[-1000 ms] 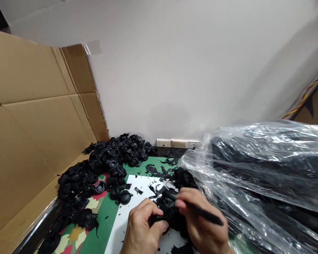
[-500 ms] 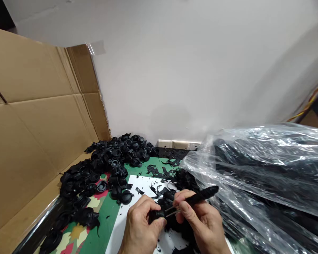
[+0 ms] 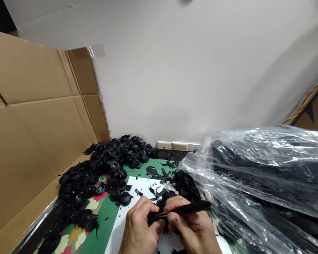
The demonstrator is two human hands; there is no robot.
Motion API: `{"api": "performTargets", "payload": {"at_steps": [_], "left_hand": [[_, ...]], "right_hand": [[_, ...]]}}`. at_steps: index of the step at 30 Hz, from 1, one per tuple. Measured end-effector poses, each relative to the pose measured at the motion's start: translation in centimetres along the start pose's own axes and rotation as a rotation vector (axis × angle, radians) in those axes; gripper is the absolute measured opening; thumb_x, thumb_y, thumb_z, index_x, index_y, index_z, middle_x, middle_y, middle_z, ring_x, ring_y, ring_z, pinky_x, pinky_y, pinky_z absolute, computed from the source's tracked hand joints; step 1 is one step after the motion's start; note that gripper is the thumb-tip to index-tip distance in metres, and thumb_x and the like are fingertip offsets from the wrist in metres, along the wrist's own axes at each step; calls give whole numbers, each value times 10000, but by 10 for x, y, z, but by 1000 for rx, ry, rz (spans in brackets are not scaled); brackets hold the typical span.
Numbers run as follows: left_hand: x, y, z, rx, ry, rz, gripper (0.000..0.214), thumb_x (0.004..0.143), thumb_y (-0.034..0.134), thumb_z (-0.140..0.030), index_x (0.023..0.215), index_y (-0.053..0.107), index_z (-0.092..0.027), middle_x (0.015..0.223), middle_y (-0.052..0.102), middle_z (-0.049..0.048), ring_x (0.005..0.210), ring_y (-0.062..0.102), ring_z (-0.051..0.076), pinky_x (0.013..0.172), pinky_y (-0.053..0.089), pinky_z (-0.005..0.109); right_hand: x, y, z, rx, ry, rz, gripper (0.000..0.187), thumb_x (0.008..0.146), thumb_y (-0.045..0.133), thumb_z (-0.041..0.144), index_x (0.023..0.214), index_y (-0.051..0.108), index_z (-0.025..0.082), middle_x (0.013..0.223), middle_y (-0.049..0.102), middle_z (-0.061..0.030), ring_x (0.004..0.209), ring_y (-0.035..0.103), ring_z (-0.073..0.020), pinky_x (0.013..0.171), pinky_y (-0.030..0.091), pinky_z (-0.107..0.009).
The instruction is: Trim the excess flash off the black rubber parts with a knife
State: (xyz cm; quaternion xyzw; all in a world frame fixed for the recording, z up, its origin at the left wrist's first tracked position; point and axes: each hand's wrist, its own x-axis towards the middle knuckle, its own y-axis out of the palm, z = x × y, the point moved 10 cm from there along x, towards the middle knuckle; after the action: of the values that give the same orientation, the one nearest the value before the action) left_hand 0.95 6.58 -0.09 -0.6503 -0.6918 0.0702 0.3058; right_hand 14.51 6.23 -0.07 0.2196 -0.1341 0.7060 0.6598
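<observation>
My left hand (image 3: 141, 222) is closed around a small black rubber part (image 3: 152, 218), pinched between thumb and fingers and mostly hidden by them. In my right hand (image 3: 193, 225) is a pair of tweezers (image 3: 194, 207) with a thick black handle and two thin metal prongs. The prong tips reach the black part at my left fingertips; whether they grip its edge I cannot tell. Beneath both hands lies a white sheet (image 3: 116, 234) strewn with black rubber scraps (image 3: 163, 194).
Ribbed round black rubber parts (image 3: 116, 164) are heaped at the left, against a cardboard panel (image 3: 45, 130). A clear plastic bag (image 3: 265, 169) of black items bulges at the right. Wall sockets (image 3: 178, 146) sit behind the green mat (image 3: 145, 165).
My right hand has moved left and slightly down, bringing the tweezers closer to my left hand, with the handle lying flatter. My left hand still grips the black part.
</observation>
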Motion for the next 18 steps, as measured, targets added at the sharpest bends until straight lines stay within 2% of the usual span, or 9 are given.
{"api": "performTargets", "payload": {"at_steps": [5,8,9,11,13,14,15,18], "left_hand": [[2,0,-1,-35,11,-7,65,639,684,-145,645,669,-209,647,593,6,592,547,156,516,411,233],[5,-4,3,-208,-25,-71,73,580,719,-176,635,680,-202,672,629,12,598,564,161,528,423,241],[7,-4,11,-307,-98,-84,105,554,749,-228,631,685,-195,682,649,19,583,567,160,509,425,239],[9,4,33,-472,-307,-66,299,557,763,-405,727,698,-169,469,583,-17,414,496,126,402,362,218],[11,10,46,-565,-436,-46,506,585,701,-581,833,675,-141,342,538,-24,297,415,104,332,259,189],[12,11,50,-591,-466,-49,566,594,660,-643,845,663,-135,296,505,-27,272,392,102,321,232,179],[14,10,54,-596,-486,-65,596,578,648,-677,829,655,-136,269,469,-42,253,366,93,318,208,171],[19,8,54,-578,-454,-83,564,510,685,-691,682,625,-157,279,416,-73,255,322,58,326,159,148]], "right_hand": [[0,-5,9,-106,-121,-97,165,864,556,358,781,637,240,720,574,0,585,543,-132,521,415,-238],[10,-19,21,-164,-149,-182,187,879,531,361,779,612,226,706,552,5,583,525,-131,551,417,-247],[14,-24,25,-158,-139,-202,203,884,513,376,791,600,218,723,555,0,604,536,-138,579,430,-256],[24,-30,26,-126,-66,-198,262,898,456,414,791,566,202,739,566,-16,678,569,-165,652,452,-284],[30,-29,15,-93,106,-173,295,918,383,417,799,533,193,699,575,-15,672,575,-171,670,456,-296],[31,-25,8,-121,200,-138,287,920,367,409,795,512,196,581,545,17,574,540,-156,637,447,-290],[30,-23,8,-175,223,-138,270,909,373,396,788,510,197,577,529,23,553,521,-152,610,437,-284],[29,-2,16,-392,165,-44,122,791,508,289,764,569,187,726,577,-21,691,536,-180,641,403,-278]]}}
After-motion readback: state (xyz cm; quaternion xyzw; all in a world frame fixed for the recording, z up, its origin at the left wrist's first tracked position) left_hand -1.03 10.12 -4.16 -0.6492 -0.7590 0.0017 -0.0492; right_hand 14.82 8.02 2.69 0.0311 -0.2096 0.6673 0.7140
